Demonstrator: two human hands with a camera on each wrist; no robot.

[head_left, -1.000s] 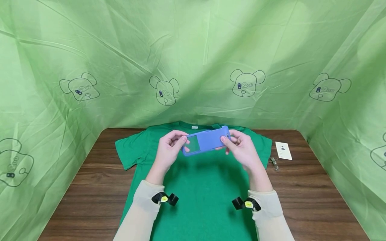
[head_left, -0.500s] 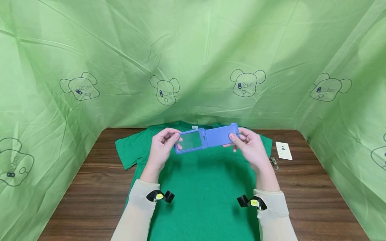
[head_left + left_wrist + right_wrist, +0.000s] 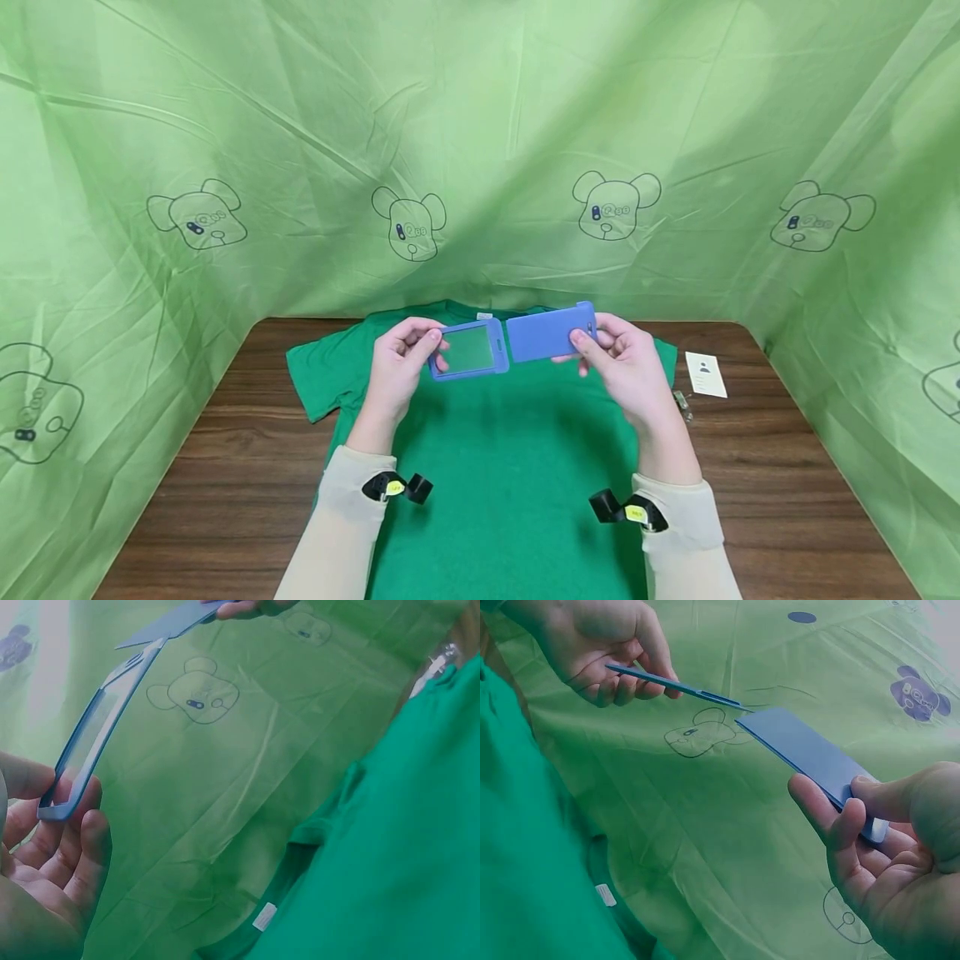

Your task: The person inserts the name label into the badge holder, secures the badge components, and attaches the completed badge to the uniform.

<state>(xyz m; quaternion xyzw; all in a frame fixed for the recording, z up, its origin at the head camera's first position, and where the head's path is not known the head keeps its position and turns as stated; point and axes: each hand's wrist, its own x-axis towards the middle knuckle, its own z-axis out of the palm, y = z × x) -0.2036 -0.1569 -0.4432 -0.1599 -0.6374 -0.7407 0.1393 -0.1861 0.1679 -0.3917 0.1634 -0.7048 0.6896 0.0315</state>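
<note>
Two parts of a blue badge holder are held above a green T-shirt (image 3: 495,467). My left hand (image 3: 397,358) pinches the outer end of the windowed frame (image 3: 501,354), thumb on top and fingers beneath. Its clear window shows the green behind. My right hand (image 3: 622,358) pinches the solid blue panel (image 3: 543,335) by the end with a small slot. A narrow gap parts the two pieces in the head view. From the right wrist, the panel (image 3: 802,746) tilts away from the hand, and the frame (image 3: 682,688) appears nearly edge-on.
On the brown wooden table (image 3: 247,467), right of the shirt, lies a white card (image 3: 706,375) with a printed figure. Beside it is a small metal badge clip (image 3: 682,406). Green fabric (image 3: 480,150) with bear drawings rises behind and at both sides.
The panel has slid rightward out of the frame. It overlapped the frame a second ago, met its end half a second ago, and now stands apart. My hands have moved farther from each other.
</note>
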